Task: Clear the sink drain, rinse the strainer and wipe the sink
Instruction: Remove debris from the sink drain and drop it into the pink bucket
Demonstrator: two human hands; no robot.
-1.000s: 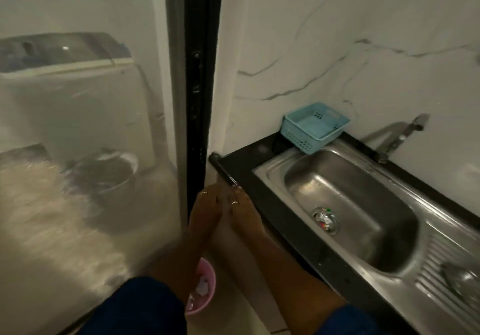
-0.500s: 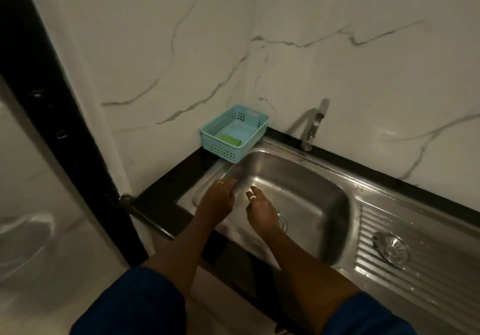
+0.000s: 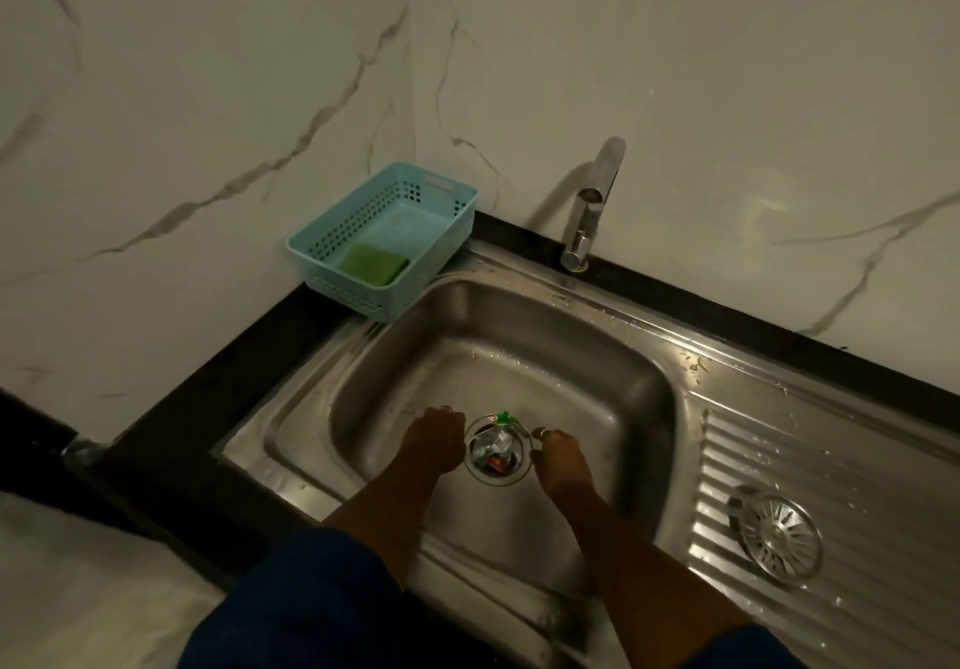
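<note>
The steel sink (image 3: pixel 493 315) has both hands in its basin. The left hand (image 3: pixel 434 440) and right hand (image 3: pixel 558 455) flank the litter-clogged drain (image 3: pixel 497 453), fingers bent down. Whether they grip anything cannot be told. The strainer (image 3: pixel 782 538) lies on the drainboard (image 3: pixel 831 460), well to the right.

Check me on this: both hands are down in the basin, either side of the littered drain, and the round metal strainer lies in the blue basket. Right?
Not quite. The head view shows the strainer lying on the ribbed drainboard right of the basin; the blue basket holds a green sponge. The left hand and right hand do flank the littered drain.
</note>
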